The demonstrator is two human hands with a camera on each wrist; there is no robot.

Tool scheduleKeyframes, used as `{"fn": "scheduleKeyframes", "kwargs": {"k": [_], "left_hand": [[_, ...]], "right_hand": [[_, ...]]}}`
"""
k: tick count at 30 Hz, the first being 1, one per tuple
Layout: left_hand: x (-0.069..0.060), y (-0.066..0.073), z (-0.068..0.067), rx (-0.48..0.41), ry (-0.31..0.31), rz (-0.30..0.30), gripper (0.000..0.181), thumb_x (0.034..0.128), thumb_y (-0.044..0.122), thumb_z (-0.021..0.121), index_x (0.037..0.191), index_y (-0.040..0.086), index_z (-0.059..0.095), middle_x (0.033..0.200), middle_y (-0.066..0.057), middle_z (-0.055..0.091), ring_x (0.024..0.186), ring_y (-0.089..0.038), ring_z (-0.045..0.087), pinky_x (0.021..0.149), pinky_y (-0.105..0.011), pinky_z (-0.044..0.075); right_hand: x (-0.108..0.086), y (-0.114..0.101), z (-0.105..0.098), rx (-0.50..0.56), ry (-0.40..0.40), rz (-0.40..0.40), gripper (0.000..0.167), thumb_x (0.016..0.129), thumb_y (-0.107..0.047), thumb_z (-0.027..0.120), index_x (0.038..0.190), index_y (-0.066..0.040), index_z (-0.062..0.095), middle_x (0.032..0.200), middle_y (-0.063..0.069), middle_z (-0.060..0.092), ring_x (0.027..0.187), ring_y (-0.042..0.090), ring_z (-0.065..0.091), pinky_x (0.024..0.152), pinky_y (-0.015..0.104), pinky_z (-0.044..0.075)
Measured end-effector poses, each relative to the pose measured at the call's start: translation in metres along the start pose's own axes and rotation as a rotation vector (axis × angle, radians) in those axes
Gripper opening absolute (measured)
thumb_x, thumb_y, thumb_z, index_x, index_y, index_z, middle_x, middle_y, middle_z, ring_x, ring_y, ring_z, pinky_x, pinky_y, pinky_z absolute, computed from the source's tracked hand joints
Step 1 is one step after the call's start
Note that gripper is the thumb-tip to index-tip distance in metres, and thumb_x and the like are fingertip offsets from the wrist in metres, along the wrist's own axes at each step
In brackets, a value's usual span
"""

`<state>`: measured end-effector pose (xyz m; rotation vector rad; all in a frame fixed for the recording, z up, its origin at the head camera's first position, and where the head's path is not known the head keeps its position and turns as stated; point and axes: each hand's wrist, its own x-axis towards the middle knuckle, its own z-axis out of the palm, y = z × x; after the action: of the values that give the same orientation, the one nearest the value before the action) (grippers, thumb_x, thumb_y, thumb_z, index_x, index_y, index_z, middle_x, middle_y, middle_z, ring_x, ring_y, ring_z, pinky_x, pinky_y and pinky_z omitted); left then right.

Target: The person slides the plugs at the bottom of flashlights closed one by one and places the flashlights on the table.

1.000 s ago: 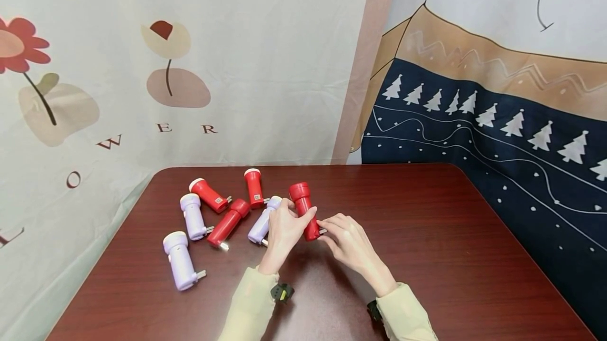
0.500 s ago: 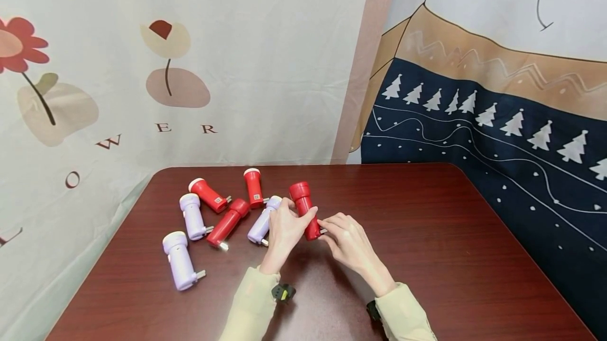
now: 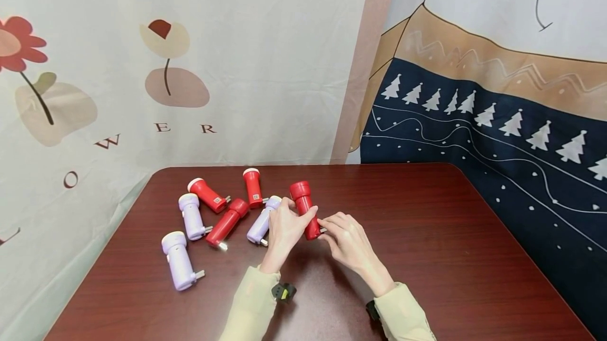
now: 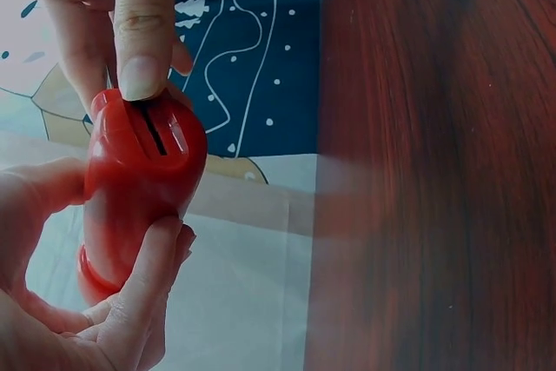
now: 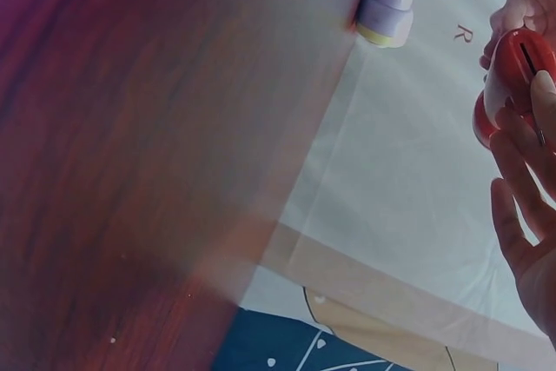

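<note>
My left hand (image 3: 286, 230) grips a red flashlight (image 3: 301, 197) round its body, its wider head tilted up and away. At the flashlight's lower end, my right hand (image 3: 352, 242) pinches near the metal plug prongs (image 3: 323, 231), which show between the fingertips. The left wrist view gives the end face of the flashlight (image 4: 130, 184), with a dark narrow slot and the right thumb (image 4: 141, 49) pressed at its edge. Just left of the left hand lies a lavender flashlight (image 3: 261, 226), partly covered by that hand.
To the left on the dark wooden table (image 3: 427, 256) lie more flashlights: a red one (image 3: 228, 222) with its prongs out, two white-rimmed red ones (image 3: 208, 196) behind, and two lavender ones (image 3: 179, 263). Printed cloths (image 3: 265, 67) hang behind the table.
</note>
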<state>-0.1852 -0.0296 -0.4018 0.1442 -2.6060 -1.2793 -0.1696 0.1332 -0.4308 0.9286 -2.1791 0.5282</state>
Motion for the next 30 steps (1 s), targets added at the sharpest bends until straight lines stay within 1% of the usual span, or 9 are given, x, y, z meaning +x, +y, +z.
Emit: {"fn": "scheduleKeyframes", "kwargs": {"k": [6, 11, 20, 25, 30], "left_hand": [[-0.0009, 0.0001, 0.0006, -0.002, 0.013, 0.013, 0.046, 0.0746, 0.042, 0.074, 0.091, 0.002, 0.057, 0.071, -0.012, 0.069, 0.069, -0.026, 0.06, 0.059, -0.031, 0.044], [-0.0011, 0.0011, 0.0012, -0.007, 0.011, 0.004, 0.047, 0.0746, 0.043, 0.074, 0.091, 0.002, 0.058, 0.071, -0.012, 0.069, 0.07, -0.027, 0.059, 0.06, -0.031, 0.043], [-0.0001, 0.0017, 0.0008, -0.006, 0.012, -0.01, 0.047, 0.0742, 0.043, 0.074, 0.091, 0.002, 0.059, 0.07, -0.012, 0.069, 0.067, -0.026, 0.06, 0.058, -0.03, 0.044], [-0.0004, 0.0026, 0.0011, 0.002, 0.02, 0.002, 0.048, 0.0736, 0.043, 0.075, 0.091, 0.002, 0.059, 0.069, -0.012, 0.069, 0.065, -0.025, 0.061, 0.057, -0.03, 0.045], [0.0006, 0.0032, 0.0031, 0.015, 0.031, 0.004, 0.047, 0.0731, 0.042, 0.075, 0.091, 0.002, 0.06, 0.074, -0.013, 0.069, 0.065, -0.025, 0.059, 0.057, -0.03, 0.045]], "right_hand": [[0.0007, -0.0006, -0.0002, -0.016, 0.006, -0.005, 0.033, 0.068, -0.011, 0.083, 0.098, -0.003, 0.072, 0.087, 0.003, 0.07, 0.079, 0.014, 0.06, 0.069, 0.026, 0.048], [0.0011, -0.0005, 0.0005, -0.033, 0.004, -0.007, 0.032, 0.069, -0.011, 0.082, 0.098, -0.004, 0.072, 0.086, 0.002, 0.07, 0.079, 0.013, 0.06, 0.069, 0.026, 0.048], [0.0013, -0.0011, 0.0009, -0.046, 0.013, -0.014, 0.031, 0.069, -0.01, 0.082, 0.097, -0.003, 0.072, 0.086, 0.002, 0.07, 0.079, 0.014, 0.06, 0.07, 0.026, 0.048], [0.0011, -0.0016, -0.0001, -0.043, 0.012, -0.008, 0.029, 0.07, -0.01, 0.081, 0.097, -0.004, 0.072, 0.086, 0.002, 0.07, 0.079, 0.014, 0.06, 0.07, 0.026, 0.048], [0.0006, -0.0012, -0.0002, -0.049, 0.021, -0.012, 0.029, 0.07, -0.009, 0.081, 0.097, -0.003, 0.072, 0.086, 0.002, 0.07, 0.079, 0.015, 0.06, 0.07, 0.026, 0.047]]}}
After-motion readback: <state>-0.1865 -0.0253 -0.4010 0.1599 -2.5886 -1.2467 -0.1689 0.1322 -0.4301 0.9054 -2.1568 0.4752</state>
